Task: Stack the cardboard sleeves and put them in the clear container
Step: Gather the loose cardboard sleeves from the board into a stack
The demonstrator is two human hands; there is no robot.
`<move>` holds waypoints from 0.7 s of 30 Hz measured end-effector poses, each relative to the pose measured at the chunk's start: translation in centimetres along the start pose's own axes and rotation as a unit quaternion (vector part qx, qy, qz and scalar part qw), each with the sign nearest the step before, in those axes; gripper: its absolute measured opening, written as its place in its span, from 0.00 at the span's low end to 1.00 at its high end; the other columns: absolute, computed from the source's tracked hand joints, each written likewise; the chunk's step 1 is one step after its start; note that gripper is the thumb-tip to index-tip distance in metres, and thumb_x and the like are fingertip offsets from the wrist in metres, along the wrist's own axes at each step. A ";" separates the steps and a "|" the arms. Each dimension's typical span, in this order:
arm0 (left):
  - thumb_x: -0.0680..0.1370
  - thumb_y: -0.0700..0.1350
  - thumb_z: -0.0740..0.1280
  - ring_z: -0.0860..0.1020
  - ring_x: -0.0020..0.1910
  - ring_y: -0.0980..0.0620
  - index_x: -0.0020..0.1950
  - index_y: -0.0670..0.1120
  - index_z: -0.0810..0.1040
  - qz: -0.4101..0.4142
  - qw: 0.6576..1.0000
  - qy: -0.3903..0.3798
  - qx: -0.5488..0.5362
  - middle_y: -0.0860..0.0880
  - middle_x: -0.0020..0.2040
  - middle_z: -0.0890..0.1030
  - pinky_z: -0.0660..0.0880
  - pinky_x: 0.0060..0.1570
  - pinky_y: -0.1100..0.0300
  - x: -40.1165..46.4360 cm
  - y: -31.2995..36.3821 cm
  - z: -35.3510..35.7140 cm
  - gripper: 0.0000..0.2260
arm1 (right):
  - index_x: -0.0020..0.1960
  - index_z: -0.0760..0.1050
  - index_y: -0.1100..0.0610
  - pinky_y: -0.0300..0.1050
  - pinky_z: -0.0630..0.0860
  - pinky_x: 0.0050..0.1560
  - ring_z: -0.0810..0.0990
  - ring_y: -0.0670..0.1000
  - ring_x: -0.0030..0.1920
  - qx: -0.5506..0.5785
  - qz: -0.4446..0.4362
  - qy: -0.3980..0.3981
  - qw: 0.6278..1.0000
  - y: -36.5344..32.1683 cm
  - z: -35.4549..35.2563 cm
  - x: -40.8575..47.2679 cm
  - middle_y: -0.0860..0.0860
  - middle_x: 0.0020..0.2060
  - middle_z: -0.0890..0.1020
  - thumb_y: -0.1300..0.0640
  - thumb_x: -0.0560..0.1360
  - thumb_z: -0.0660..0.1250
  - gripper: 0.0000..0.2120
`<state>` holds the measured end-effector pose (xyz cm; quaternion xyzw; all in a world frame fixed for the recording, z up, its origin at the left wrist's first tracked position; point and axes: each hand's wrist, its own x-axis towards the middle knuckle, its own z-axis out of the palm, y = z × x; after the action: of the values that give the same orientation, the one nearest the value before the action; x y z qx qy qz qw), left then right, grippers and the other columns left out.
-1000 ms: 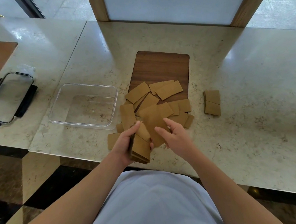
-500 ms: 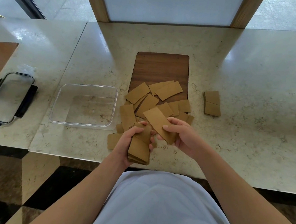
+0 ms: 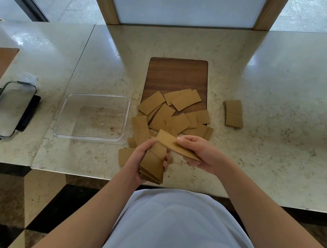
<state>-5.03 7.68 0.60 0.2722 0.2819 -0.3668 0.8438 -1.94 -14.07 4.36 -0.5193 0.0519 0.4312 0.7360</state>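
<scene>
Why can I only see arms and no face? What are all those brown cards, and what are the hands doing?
The camera sits on the person's head and looks down, so you see only arms. The brown cards are cardboard sleeves, scattered on the counter and a wooden board. The left hand holds a stack of them. The right hand holds one sleeve beside the stack. The clear container on the left is empty. A small pile lies to the right.

Soft daylight falls from beyond the fingers point(image 3: 184, 139), leaving pale glare patches on the counter point(image 3: 274, 115) far left and right of them. Shadows stay faint. Straight edges bow outward; near corners look slightly blurred.
</scene>
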 end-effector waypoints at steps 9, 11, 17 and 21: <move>0.75 0.58 0.76 0.81 0.55 0.40 0.71 0.39 0.76 -0.104 0.979 -0.166 0.057 0.36 0.65 0.79 0.81 0.51 0.49 0.1 -0.9 -0.4 0.32 | 0.47 0.68 0.46 0.45 0.74 0.36 0.75 0.47 0.39 -0.661 -0.100 0.020 0.744 -4.0 3.5 4.5 0.43 0.40 0.78 0.36 0.58 0.82 0.30; 0.75 0.53 0.78 0.81 0.51 0.43 0.69 0.39 0.76 -0.071 0.980 -0.181 0.037 0.36 0.61 0.79 0.80 0.49 0.50 0.0 -0.7 -0.8 0.29 | 0.50 0.68 0.44 0.43 0.73 0.38 0.74 0.44 0.41 -0.655 -0.151 0.036 0.740 -3.8 3.5 4.8 0.41 0.43 0.75 0.34 0.59 0.80 0.30; 0.78 0.55 0.74 0.75 0.46 0.50 0.64 0.53 0.74 0.042 0.986 -0.152 -0.048 0.43 0.55 0.76 0.77 0.50 0.53 -1.1 0.1 -2.4 0.18 | 0.57 0.75 0.50 0.38 0.74 0.47 0.80 0.46 0.50 -0.326 -0.106 0.200 0.918 0.2 1.0 5.8 0.44 0.49 0.80 0.36 0.77 0.68 0.20; 0.72 0.59 0.78 0.78 0.46 0.49 0.55 0.52 0.78 0.137 0.987 -0.063 -0.061 0.44 0.55 0.77 0.80 0.47 0.53 -2.0 0.9 -4.6 0.19 | 0.56 0.75 0.52 0.41 0.76 0.44 0.78 0.47 0.46 -0.485 -0.039 0.245 0.839 4.8 0.2 7.0 0.45 0.46 0.78 0.45 0.80 0.69 0.12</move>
<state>-6.73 12.26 -1.02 0.2329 0.2095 -0.2462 0.9172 -0.98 -9.42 -2.71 -0.9000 -0.0052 0.2305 0.3698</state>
